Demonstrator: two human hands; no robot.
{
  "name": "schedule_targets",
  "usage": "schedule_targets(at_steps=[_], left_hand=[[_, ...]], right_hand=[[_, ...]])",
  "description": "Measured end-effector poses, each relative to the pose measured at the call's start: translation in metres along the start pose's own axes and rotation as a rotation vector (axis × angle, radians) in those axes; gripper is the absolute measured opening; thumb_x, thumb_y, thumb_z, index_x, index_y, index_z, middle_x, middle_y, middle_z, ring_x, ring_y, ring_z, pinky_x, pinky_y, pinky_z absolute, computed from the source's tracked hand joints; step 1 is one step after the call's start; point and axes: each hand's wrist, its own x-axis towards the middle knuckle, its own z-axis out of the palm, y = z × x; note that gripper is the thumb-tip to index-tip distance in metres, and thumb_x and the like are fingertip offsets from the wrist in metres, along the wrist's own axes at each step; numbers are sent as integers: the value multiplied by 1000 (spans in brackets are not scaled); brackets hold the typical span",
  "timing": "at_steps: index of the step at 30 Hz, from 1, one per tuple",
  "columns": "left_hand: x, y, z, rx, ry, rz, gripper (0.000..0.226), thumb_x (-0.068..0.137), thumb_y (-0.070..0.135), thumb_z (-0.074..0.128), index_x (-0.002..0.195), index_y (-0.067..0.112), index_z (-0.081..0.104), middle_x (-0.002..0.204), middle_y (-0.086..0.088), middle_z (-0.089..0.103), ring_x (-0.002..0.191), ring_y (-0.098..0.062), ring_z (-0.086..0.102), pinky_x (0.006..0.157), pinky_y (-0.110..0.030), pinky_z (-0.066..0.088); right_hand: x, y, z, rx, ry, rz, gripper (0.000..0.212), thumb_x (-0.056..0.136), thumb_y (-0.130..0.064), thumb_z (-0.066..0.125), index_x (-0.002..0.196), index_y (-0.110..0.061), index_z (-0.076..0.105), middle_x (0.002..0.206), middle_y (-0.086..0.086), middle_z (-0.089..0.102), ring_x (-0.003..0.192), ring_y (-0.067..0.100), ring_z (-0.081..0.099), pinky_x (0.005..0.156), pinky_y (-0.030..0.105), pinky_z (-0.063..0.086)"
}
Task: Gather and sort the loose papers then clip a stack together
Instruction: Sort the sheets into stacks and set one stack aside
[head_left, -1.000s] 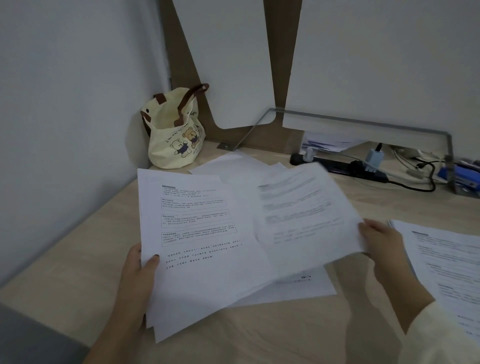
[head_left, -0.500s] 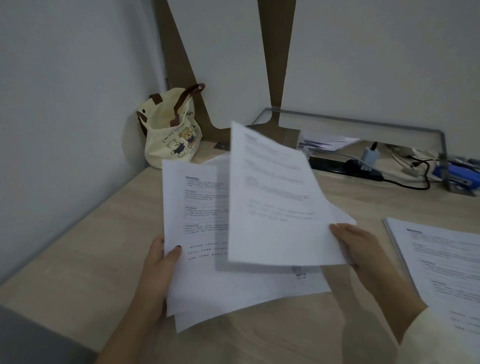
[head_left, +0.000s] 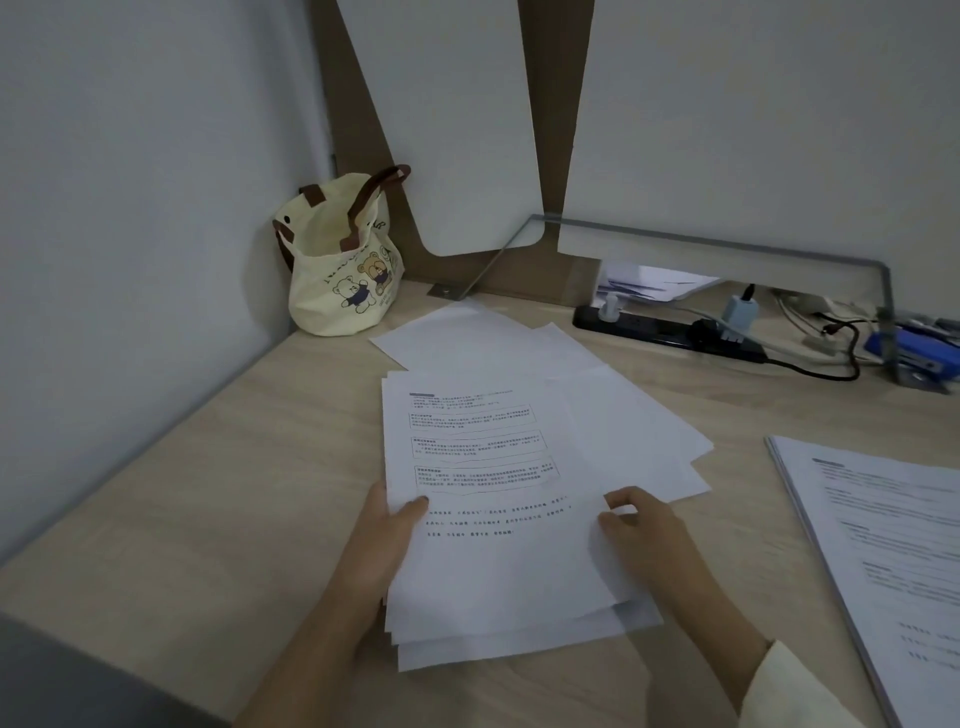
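**Gripping a fanned sheaf at the corner desk**

Holding the left edge of the printed top sheet (head_left: 483, 467), my left hand (head_left: 382, 545) has its thumb laid over the page and its fingers tucked out of sight beneath the loose papers (head_left: 519, 597), so it is closed on the sheaf. My right hand (head_left: 644, 535) rests on the right side of the same papers, fingers curled with the tips pressing down on the top page; I cannot tell whether anything is pinched between them. A cream sleeve (head_left: 795, 686) covers that forearm.

The papers lie on the pale wood tabletop (head_left: 208, 493) directly in front of me, unevenly squared, with lower edges stepping out below the top sheet. More blank sheets (head_left: 639, 431) fan out from under them to the right and toward the back of the tabletop.

A second pile of printed pages (head_left: 883, 545) sits well apart at the right edge of the frame.

In the far left corner, against the wall, stands a cream tote bag (head_left: 343, 270) with brown handles and a teddy bear print. Along the back, under a metal rail (head_left: 727, 241), lies a black power strip (head_left: 670, 330) with plugs and trailing cables. A blue stapler (head_left: 914, 353) sits at the far right.
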Motion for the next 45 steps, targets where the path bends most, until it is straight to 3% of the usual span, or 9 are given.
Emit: schedule_targets(at_steps=[4,10,13,17,22,27,38,40,45], left_hand=[[-3,4,2,86,22,89,33,93,1,43,120,20,48,103,7,61,89,-7,58,71,-23,46],[-14,19,6,-33,10,228,29,93,9,50,104,35,56,102,13,68,87,-6,68,70,-23,50],[-18,31,12,-100,-48,278,28,92,11,52,110,31,59,103,10,72,92,-7,69,76,-29,51],[-21,58,21,-151,-69,413,27,90,7,53,112,21,59,109,3,71,101,-17,67,85,-36,53],[-13,84,29,-172,-67,579,27,82,3,61,102,20,59,94,15,73,91,-3,67,71,-17,53],[-18,72,44,-156,-87,550,29,88,-4,50,102,20,57,90,16,72,84,4,66,66,-10,50],[-18,54,51,-50,-72,445,33,90,4,52,117,23,55,108,12,67,100,-2,64,85,-23,52],[-18,54,56,-5,-67,447,31,91,5,51,109,31,55,106,14,65,92,6,64,81,-16,51],[-26,67,80,32,-63,466,22,91,12,53,103,30,54,104,12,64,94,-2,62,81,-23,52]], right_hand=[[-2,-3,-6,71,-26,-27,29,90,-12,52,119,-9,55,95,-1,56,84,15,51,68,23,37],[2,-20,-35,484,-75,-2,57,87,-29,60,139,-20,36,126,1,48,110,19,51,87,30,40],[0,-33,-53,663,-191,-45,39,89,-19,57,128,-20,51,112,-1,69,95,21,68,76,29,53],[-7,-47,-77,732,-94,-279,31,90,-8,52,110,-30,62,105,-6,73,91,12,71,68,22,57],[-13,-53,-94,751,-25,-469,34,87,-14,54,116,-30,59,113,-11,70,100,4,66,73,15,54],[-19,-39,-78,752,-10,-402,41,85,-20,58,126,-25,52,112,-18,68,99,-3,64,72,10,52],[-23,-25,-63,696,-23,-188,35,94,-14,46,128,-24,52,123,-7,63,112,13,58,93,33,47],[-24,-21,-64,664,-17,-157,33,95,-16,45,125,-23,55,121,-5,64,112,17,59,97,40,46],[-29,-14,-106,579,170,-116,20,93,-18,51,111,-18,60,106,-1,68,93,16,63,77,34,51]])
